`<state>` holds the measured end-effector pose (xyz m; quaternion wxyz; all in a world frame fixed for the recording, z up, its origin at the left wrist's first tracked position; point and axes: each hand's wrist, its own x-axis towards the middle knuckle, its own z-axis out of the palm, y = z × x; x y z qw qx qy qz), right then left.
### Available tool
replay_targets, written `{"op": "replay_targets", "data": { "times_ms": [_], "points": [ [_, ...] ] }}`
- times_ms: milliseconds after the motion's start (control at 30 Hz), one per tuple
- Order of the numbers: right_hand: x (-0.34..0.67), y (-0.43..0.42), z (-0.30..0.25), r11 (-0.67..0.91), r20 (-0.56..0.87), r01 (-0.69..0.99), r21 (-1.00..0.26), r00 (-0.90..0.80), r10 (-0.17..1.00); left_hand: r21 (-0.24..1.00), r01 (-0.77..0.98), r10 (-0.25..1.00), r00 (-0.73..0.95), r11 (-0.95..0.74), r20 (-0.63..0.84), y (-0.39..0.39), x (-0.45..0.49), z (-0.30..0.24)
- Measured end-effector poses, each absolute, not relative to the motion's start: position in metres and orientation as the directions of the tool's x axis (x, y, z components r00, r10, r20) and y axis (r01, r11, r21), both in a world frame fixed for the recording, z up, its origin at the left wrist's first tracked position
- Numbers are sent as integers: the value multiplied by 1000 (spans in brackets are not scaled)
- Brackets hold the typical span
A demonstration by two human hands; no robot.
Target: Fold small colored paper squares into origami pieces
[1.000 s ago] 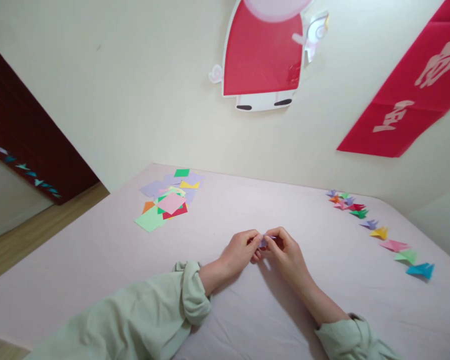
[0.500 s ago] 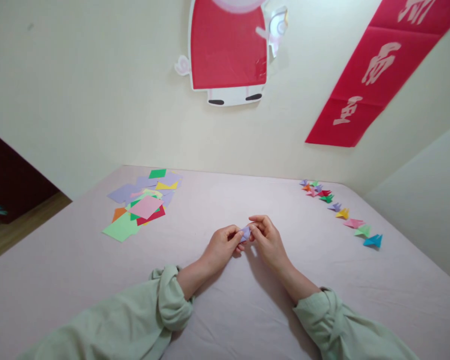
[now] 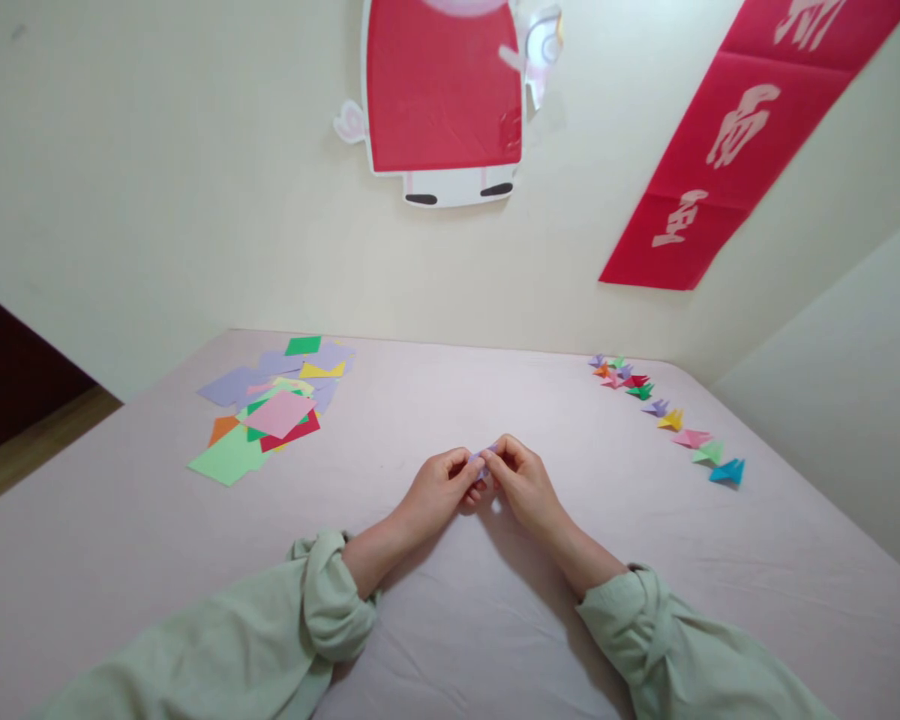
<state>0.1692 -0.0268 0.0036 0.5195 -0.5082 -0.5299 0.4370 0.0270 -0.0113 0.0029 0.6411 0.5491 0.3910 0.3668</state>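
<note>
A small folded piece of purple paper (image 3: 483,464) is pinched between my two hands above the middle of the table. My left hand (image 3: 444,484) grips its left side between thumb and fingers. From the right, my right hand (image 3: 523,478) pinches the same paper, its thumb close to the left thumb. Most of the paper is hidden behind the fingertips, so its exact folded form does not show.
Loose coloured paper sheets (image 3: 277,414) lie in an overlapping pile at the left of the table (image 3: 420,400). Several folded paper figures, the nearest a blue one (image 3: 728,472), form a row along the right. Behind stands a wall with a red banner (image 3: 735,140).
My right hand has moved in toward the left one, and its fingers have closed on the purple paper, covering more of it. The whole view has shifted slightly.
</note>
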Motion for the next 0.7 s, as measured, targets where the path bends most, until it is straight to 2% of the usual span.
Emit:
{"op": "replay_targets", "data": {
  "times_ms": [133,267,500,700],
  "points": [
    [168,-27,6,82,82,18,-996,8,997,993,-25,892,442,117,-94,-11,27,1],
    [169,-26,6,77,78,33,-996,41,996,993,18,894,433,118,-114,-11,27,4],
    [168,-24,3,-5,-10,-70,-998,73,997,995,87,898,433,47,-80,-9,27,3],
    [170,-23,5,-1,-6,-58,-998,80,997,993,76,899,424,90,-113,-10,28,2]
  ]
}}
